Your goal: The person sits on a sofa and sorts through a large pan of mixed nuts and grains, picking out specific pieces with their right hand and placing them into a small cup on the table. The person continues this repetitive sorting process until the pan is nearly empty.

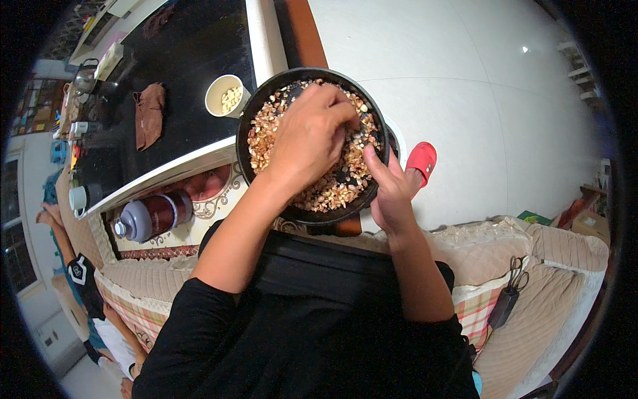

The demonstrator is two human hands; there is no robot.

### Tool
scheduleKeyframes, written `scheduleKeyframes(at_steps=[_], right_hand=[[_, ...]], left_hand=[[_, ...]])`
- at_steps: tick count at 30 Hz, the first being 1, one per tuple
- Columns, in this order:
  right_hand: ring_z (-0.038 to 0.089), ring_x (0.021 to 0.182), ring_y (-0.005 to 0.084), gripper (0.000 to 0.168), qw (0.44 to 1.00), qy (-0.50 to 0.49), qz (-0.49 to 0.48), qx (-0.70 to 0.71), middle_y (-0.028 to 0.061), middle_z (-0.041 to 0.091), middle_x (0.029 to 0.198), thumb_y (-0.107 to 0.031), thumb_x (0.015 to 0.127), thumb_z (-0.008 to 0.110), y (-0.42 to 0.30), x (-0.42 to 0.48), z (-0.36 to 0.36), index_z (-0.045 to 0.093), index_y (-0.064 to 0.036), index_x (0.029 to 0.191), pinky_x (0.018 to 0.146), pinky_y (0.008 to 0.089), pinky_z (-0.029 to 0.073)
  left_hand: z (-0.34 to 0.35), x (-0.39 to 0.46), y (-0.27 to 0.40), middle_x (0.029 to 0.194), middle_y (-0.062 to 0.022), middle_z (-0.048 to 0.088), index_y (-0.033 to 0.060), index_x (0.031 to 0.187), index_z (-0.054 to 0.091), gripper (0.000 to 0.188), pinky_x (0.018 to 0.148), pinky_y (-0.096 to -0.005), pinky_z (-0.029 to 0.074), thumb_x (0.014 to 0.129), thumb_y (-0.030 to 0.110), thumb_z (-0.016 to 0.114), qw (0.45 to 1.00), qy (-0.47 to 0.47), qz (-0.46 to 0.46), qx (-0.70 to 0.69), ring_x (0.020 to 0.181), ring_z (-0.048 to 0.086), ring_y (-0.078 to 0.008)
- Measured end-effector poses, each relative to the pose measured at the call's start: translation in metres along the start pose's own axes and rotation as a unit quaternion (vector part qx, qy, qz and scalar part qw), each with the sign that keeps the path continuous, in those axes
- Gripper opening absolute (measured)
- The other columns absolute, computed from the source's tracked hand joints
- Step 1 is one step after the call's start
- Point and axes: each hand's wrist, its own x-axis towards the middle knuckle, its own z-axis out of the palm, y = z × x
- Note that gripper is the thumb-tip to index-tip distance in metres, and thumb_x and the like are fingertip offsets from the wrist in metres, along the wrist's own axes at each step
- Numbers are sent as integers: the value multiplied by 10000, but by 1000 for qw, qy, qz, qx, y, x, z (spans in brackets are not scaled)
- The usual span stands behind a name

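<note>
A round black pan [242,149] is held before me over the gap between table and sofa. Broken peanut pieces and loose reddish-brown skins [261,129] are spread inside it. My left hand [316,129] reaches into the pan with curled fingers among the pieces; the fingertips are hidden, so what they pinch cannot be seen. On the pan's right side my right hand [391,187] grips the rim, thumb over the edge and the other fingers mostly out of sight. Just left of the pan, a paper cup [212,97] on the table holds pale peeled peanuts [231,99].
The glossy black tabletop [189,55] carries a folded brown cloth [149,117]. A large flask [154,215] lies on the shelf below. Beneath the pan's right side shows a white round rim [401,142], near a red slipper [421,162]. Scissors [516,274] stand in a holder on the sofa; another person [87,284] is at left.
</note>
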Motion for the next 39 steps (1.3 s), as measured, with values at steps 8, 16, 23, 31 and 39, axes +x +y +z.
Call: scheduleKeyframes(at_steps=[8, 16, 23, 31, 39], right_hand=[[553, 1087, 129, 344, 1000, 7, -1, -10, 54, 567, 1205, -175, 1026, 476, 2, 0, -2, 441, -33, 1337, 961, 309, 449], [547, 1121, 142, 372, 1000, -2, -2, -6, 71, 565, 1234, -196, 1022, 488, 3, 0, 0, 432, -22, 1347, 978, 312, 439], [543, 1120, 139, 374, 1000, 0, -6, -20, 66, 559, 1234, -197, 1023, 490, 3, 0, 2, 430, -22, 1348, 986, 311, 430], [532, 1122, 125, 362, 1000, -8, -12, -11, 51, 554, 1228, -181, 1020, 493, 4, 1, 0, 439, -32, 1346, 989, 308, 422], [521, 1068, 100, 370, 1000, -10, -17, -9, 22, 549, 1174, -170, 1020, 496, 4, 0, 6, 432, -39, 1360, 966, 286, 413]], left_hand=[[7, 1, 5, 949, -99, 613, 46, 999, 702, 326, 805, -407, 487, 711, -72, 605, 999, 29, -3, 23, 928, 581, -300], [-2, 0, 2, 951, -95, 601, 36, 917, 684, 241, 797, -413, 486, 723, -74, 592, 998, 9, -57, 24, 926, 572, -304], [7, -1, 2, 935, -94, 599, 49, 962, 704, 281, 805, -405, 485, 729, -65, 596, 999, 33, -29, 27, 930, 575, -288], [1, -1, 2, 909, -88, 597, 49, 895, 696, 215, 790, -396, 483, 726, -56, 613, 997, 56, -48, 7, 907, 569, -284], [12, -1, 5, 854, -78, 615, 49, 877, 719, 173, 745, -363, 480, 734, 124, 781, 997, 74, -26, 23, 851, 587, -266]])
